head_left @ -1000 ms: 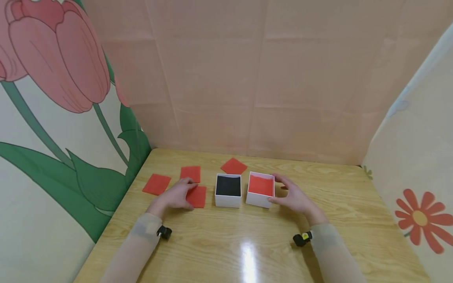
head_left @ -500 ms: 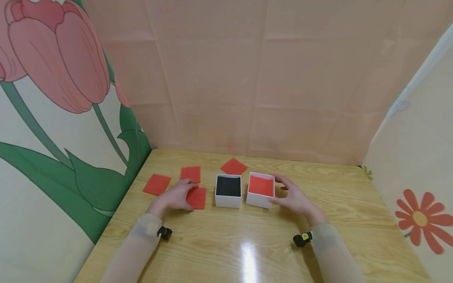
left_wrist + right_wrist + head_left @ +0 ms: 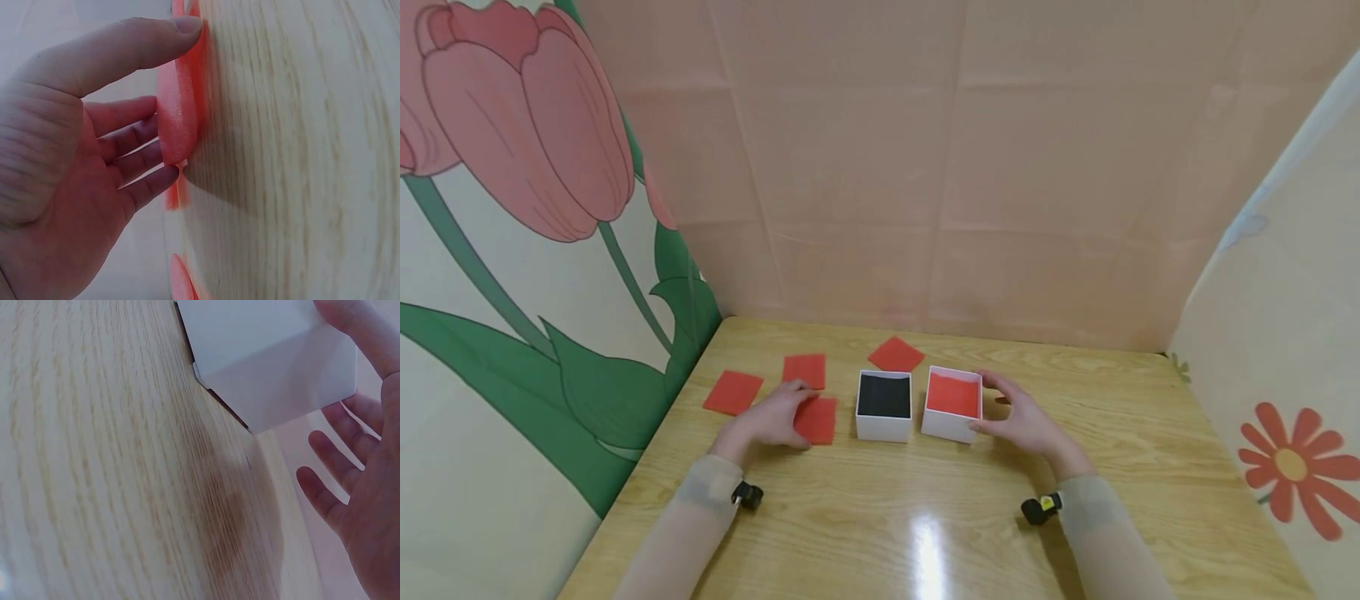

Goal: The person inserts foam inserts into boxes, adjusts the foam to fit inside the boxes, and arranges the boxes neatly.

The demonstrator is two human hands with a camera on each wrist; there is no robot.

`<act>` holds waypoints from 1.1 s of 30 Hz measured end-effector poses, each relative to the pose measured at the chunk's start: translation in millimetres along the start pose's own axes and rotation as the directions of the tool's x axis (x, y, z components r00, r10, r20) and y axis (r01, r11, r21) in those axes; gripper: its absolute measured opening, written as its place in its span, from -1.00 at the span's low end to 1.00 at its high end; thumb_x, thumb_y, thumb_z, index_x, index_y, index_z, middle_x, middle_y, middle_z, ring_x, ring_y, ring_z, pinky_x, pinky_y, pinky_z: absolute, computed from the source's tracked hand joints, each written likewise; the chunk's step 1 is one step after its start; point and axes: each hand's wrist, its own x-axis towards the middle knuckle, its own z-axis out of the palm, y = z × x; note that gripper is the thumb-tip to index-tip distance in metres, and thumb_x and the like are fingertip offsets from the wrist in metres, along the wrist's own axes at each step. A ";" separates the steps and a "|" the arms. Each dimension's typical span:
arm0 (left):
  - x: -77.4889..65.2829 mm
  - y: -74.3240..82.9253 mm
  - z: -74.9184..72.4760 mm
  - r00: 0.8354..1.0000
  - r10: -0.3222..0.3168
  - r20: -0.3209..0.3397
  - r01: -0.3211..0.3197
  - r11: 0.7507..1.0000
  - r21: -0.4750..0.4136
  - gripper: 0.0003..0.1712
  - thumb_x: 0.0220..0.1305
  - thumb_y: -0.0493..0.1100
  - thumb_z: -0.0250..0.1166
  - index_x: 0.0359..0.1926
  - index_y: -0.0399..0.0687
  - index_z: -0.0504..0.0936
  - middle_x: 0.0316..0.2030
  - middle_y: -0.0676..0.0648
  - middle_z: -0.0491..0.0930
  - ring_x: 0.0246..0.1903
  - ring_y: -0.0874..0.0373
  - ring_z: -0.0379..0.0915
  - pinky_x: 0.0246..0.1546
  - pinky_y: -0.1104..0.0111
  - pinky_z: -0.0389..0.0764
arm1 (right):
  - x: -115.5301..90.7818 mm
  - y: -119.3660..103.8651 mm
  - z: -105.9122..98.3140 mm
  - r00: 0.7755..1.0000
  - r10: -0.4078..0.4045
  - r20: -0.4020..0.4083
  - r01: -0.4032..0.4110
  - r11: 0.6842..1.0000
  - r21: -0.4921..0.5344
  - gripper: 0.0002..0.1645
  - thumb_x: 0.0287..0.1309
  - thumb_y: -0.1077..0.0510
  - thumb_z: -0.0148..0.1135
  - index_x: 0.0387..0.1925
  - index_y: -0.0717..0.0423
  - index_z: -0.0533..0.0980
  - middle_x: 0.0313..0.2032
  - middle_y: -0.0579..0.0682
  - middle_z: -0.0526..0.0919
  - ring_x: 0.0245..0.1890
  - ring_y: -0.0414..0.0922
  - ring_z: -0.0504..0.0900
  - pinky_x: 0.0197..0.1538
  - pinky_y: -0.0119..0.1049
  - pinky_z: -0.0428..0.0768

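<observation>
My left hand [image 3: 775, 414] is at the left edge of a red square sheet [image 3: 818, 422], thumb at its near corner and fingers by its far corner. In the left wrist view the sheet [image 3: 178, 109] bows between the thumb and the curled fingertips. My right hand [image 3: 1022, 419] holds a small white box [image 3: 947, 423] at its right side, thumb on the near wall and a finger behind. A red layer [image 3: 953, 393] lies inside that box. The right wrist view shows the thumb on the white box [image 3: 275, 375], with several fingers spread past its far side.
Left of the held box stands a second white box [image 3: 882, 428] with a black layer [image 3: 883, 394] inside. Other red sheets lie flat at the far left [image 3: 733, 392], behind my left hand [image 3: 805, 371], and behind the boxes [image 3: 896, 354]. A pink cloth [image 3: 925, 167] hangs behind the table.
Both hands keep their places, and the boxes stay put. The red sheet by my left hand has shifted very slightly toward me.
</observation>
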 end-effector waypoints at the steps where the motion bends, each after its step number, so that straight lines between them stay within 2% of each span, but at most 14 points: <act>1: -0.1 -0.3 0.0 1.000 -0.001 0.003 0.001 1.000 0.004 0.02 0.00 -0.02 0.71 0.46 -0.22 0.50 0.34 -0.11 0.43 0.31 -0.02 0.37 0.35 0.10 0.50 | 0.0 -0.2 0.1 1.000 0.001 0.000 -0.001 1.000 0.000 0.33 0.04 -0.31 0.66 0.68 -0.07 0.15 0.54 0.10 0.32 0.48 0.24 0.32 0.42 0.34 0.39; 10: -2.9 1.8 -4.2 1.000 -0.010 -0.012 0.010 0.999 -0.032 -0.01 -0.01 -0.05 0.71 0.44 -0.21 0.52 0.34 -0.11 0.41 0.31 -0.02 0.36 0.34 0.10 0.51 | -0.9 -1.3 0.1 1.000 0.013 0.003 -0.013 1.000 0.008 0.30 0.05 -0.32 0.64 0.68 -0.14 0.16 0.55 0.10 0.30 0.49 0.25 0.30 0.43 0.36 0.37; 21: -3.7 3.5 -1.8 0.998 -0.057 0.030 0.057 0.998 0.014 0.08 -0.01 0.05 0.75 0.48 -0.20 0.49 0.37 -0.12 0.40 0.34 -0.06 0.31 0.39 0.04 0.46 | -1.1 -0.2 0.4 1.000 0.016 -0.002 -0.016 1.000 -0.001 0.27 0.05 -0.32 0.65 0.67 -0.25 0.17 0.54 0.06 0.31 0.48 0.22 0.32 0.42 0.34 0.39; 33: -4.0 2.3 -2.4 1.000 0.008 -0.018 -0.008 1.000 -0.011 0.03 -0.07 -0.05 0.74 0.42 -0.29 0.53 0.28 -0.12 0.43 0.26 -0.03 0.37 0.31 0.10 0.52 | 1.0 2.0 -0.4 1.000 0.002 0.006 -0.001 1.000 -0.008 0.25 0.06 -0.33 0.63 0.67 -0.28 0.16 0.55 0.06 0.30 0.50 0.22 0.29 0.43 0.34 0.38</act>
